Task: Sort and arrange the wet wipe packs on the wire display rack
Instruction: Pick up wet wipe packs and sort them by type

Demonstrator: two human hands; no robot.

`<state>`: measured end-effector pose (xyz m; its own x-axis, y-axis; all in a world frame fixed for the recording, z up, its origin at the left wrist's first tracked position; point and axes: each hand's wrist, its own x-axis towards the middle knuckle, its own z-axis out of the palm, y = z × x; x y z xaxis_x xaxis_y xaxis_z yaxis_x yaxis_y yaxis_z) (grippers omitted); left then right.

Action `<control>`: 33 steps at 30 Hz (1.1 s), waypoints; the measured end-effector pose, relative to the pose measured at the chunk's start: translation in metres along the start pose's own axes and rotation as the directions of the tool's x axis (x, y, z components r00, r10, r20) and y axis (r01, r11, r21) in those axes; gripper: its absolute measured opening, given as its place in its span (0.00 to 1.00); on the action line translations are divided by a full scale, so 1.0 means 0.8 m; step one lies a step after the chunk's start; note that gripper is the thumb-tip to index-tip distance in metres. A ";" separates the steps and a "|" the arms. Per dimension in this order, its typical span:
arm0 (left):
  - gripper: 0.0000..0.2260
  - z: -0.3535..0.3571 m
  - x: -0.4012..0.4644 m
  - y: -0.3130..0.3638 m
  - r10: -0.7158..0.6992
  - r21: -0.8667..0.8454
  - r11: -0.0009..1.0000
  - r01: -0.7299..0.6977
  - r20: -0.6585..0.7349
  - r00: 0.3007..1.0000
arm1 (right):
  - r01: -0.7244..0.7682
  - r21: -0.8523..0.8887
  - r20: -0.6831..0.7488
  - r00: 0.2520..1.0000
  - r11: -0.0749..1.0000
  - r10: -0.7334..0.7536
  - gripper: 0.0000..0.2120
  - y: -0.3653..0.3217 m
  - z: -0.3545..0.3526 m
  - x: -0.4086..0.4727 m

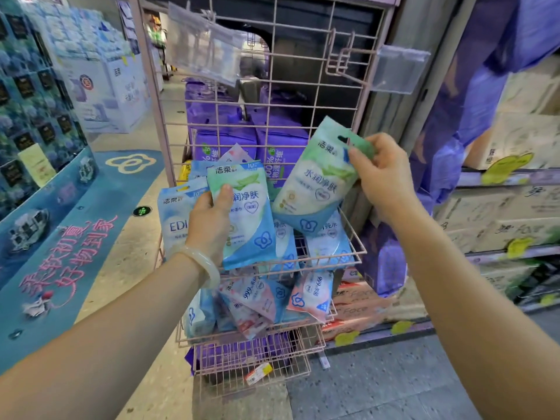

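Observation:
A pink wire display rack [303,71] stands in front of me with tiered baskets. My left hand [210,219] grips a green and blue wet wipe pack [248,216] upright over the upper basket, thumb on its front. My right hand [381,174] pinches the top hanging tab of a second green wet wipe pack [315,177], which tilts to the right above the same basket. Blue packs [174,219] and others lie in the upper basket [354,244]. Pink and blue packs [309,295] fill the lower basket.
Empty pink hooks [342,60] with clear label holders [400,69] jut from the rack's upper grid. Purple packs [224,140] sit behind the grid. Shelves of cartons [500,213] stand to the right. A blue display [39,116] and floor graphic lie to the left.

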<state>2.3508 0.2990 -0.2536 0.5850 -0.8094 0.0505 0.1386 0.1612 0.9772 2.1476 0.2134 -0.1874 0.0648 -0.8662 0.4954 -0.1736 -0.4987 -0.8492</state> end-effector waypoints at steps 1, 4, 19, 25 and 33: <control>0.06 0.001 0.001 0.002 -0.005 0.020 1.000 0.004 0.014 1.000 | 0.015 -0.032 0.009 1.000 0.999 -0.015 0.12 -0.010 0.000 0.007; 0.14 0.006 0.006 0.007 -0.093 0.017 0.996 0.092 0.058 0.994 | 0.021 -0.121 0.057 0.998 0.992 -0.014 0.10 -0.029 0.007 0.020; 0.24 0.025 -0.006 0.025 -0.250 -0.028 0.956 0.291 0.439 0.863 | -0.001 -0.257 0.301 0.950 0.966 0.081 0.07 -0.022 0.086 0.012; 0.06 -0.020 0.005 0.032 0.021 -0.077 0.997 -0.014 0.090 0.996 | -0.226 -0.008 0.237 0.946 0.974 0.221 0.06 0.014 0.068 0.022; 0.22 -0.101 0.016 0.005 -0.109 -0.078 0.992 0.099 -0.127 0.986 | -0.289 -0.357 0.554 0.700 0.888 0.450 0.21 0.095 0.108 -0.038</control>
<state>2.4233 0.3348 -0.2654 0.6635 -0.7436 -0.0828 0.2580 0.1236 0.9582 2.2173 0.1989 -0.2829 0.5115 -0.8484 -0.1368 -0.5235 -0.1814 -0.8325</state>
